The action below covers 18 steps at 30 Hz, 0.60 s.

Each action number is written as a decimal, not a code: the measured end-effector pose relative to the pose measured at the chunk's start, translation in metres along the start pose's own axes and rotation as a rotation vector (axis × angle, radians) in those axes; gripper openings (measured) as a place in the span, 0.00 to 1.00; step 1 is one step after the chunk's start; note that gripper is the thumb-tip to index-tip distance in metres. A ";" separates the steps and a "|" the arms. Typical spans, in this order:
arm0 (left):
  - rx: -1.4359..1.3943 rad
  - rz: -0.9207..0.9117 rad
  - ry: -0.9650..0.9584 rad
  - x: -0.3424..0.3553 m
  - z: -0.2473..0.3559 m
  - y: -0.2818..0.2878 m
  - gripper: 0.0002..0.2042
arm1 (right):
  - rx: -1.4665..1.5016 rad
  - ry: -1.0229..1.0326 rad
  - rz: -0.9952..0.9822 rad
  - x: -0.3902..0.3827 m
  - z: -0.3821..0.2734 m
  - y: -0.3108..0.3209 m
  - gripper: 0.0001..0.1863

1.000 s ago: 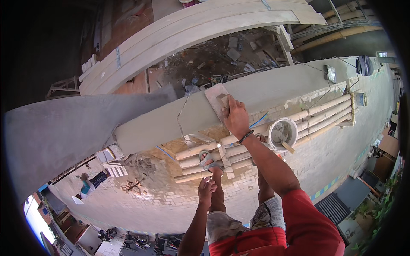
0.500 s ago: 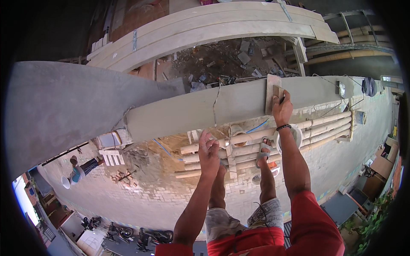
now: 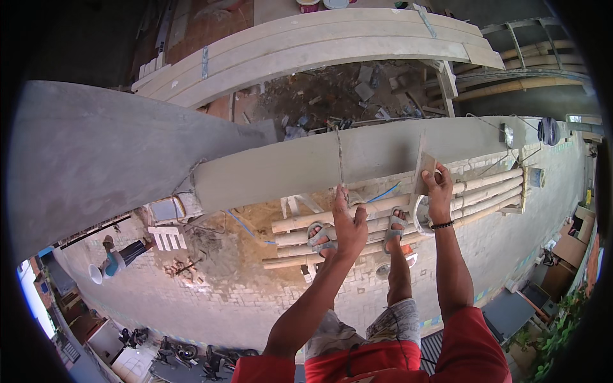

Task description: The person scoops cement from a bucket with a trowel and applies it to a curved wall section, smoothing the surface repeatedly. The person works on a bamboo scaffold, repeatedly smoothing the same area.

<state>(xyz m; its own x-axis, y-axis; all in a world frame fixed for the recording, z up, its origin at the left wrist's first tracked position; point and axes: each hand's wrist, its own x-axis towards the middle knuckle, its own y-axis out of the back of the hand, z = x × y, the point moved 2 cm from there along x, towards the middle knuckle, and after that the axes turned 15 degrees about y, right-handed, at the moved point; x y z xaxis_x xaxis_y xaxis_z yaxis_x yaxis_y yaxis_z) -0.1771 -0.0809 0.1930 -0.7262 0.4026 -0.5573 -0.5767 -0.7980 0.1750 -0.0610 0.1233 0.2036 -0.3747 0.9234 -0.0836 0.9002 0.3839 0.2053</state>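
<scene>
A thin, rough cord [image 3: 340,156] hangs over the smooth grey face of a plastered wall ledge [image 3: 268,167]. My left hand [image 3: 350,226] is raised to the cord's lower end; its fingertips appear closed on it, while the thumb stands apart. To the right, my right hand [image 3: 438,195] grips a flat plastering float [image 3: 423,169] by its back. The float is held edge-on beside the ledge; whether its face touches the plaster I cannot tell. A dark bead bracelet sits on that wrist.
My sandalled feet stand on bamboo poles [image 3: 377,225] above a paved floor, near a pale bucket [image 3: 423,214]. Long pale beams [image 3: 313,48] lie beyond the ledge, over rubble. Another person [image 3: 116,262] is far below at left. A coil of dark cable [image 3: 549,131] hangs at right.
My left hand has moved up and right to the cord, which now hangs straighter and farther right. My right hand and the float have come lower and slightly right, away from the ledge's upper edge.
</scene>
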 end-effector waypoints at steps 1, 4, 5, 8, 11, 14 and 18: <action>0.069 0.001 -0.064 0.001 0.002 -0.001 0.34 | -0.093 0.000 -0.060 0.001 0.011 0.000 0.25; 0.035 -0.004 -0.061 0.000 0.006 -0.005 0.31 | -0.632 0.136 -0.090 0.019 0.015 -0.020 0.27; 0.008 -0.021 -0.033 0.002 0.005 -0.003 0.30 | -0.705 0.220 -0.029 0.027 0.016 -0.031 0.28; -0.078 -0.061 0.043 0.011 0.002 0.014 0.24 | -0.752 0.246 -0.031 0.033 0.008 -0.070 0.27; -0.170 -0.080 0.065 0.021 -0.002 0.027 0.16 | -0.784 0.447 -0.175 0.007 0.003 -0.117 0.27; -0.142 -0.124 0.146 0.027 0.009 0.036 0.15 | -0.781 0.377 -0.306 -0.017 -0.002 -0.158 0.29; -0.195 -0.082 0.126 0.032 0.007 0.041 0.13 | -0.884 0.367 -0.354 -0.013 0.012 -0.162 0.29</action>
<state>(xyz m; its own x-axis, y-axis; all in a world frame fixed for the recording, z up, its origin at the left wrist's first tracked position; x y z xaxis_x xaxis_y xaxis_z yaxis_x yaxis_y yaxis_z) -0.2265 -0.0976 0.1884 -0.6203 0.4204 -0.6622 -0.5398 -0.8413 -0.0284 -0.1993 0.0490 0.1598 -0.7662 0.6426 -0.0059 0.2941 0.3589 0.8858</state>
